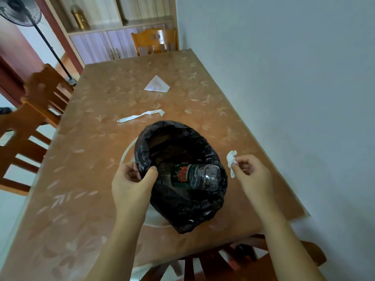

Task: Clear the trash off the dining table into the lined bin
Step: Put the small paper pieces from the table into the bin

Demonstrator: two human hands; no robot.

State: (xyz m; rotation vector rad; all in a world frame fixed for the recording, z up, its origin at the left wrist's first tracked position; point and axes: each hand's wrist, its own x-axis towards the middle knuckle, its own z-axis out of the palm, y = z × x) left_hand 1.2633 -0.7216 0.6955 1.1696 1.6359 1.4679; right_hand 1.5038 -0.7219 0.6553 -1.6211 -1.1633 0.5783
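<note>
Pinches crumpled white tissue [231,161] between thumb and curled fingertips of right hand [252,175]. Keeps tissue clear of table [81,189], at 3 o'clock of lined bin [127,152], just outside the rim and not over the opening.

Grips black liner [178,211] at 9 o'clock of rim with left hand [130,184]: thumb inside the opening, remaining fingers curled against the outer side.

Inside liner, toward 4 o'clock: clear plastic bottle [199,175] on its side, dark green label toward 9 o'clock.

On table beyond bin: torn white wrapper strip [140,116] near 11 o'clock, close to rim; folded white paper [157,84] at 12 o'clock, well apart.

Hidden or unclear:
- Bin body almost fully covered by liner; only pale arcs showing at 9 and 7 o'clock.
- Lower part of tissue covered by right thumb.
- Label-side end of bottle lost in dark liner folds; label print unreadable.
- Wooden chairs [36,110] cut off at frame edges.
- Fan [20,11] cropped at upper left corner.
</note>
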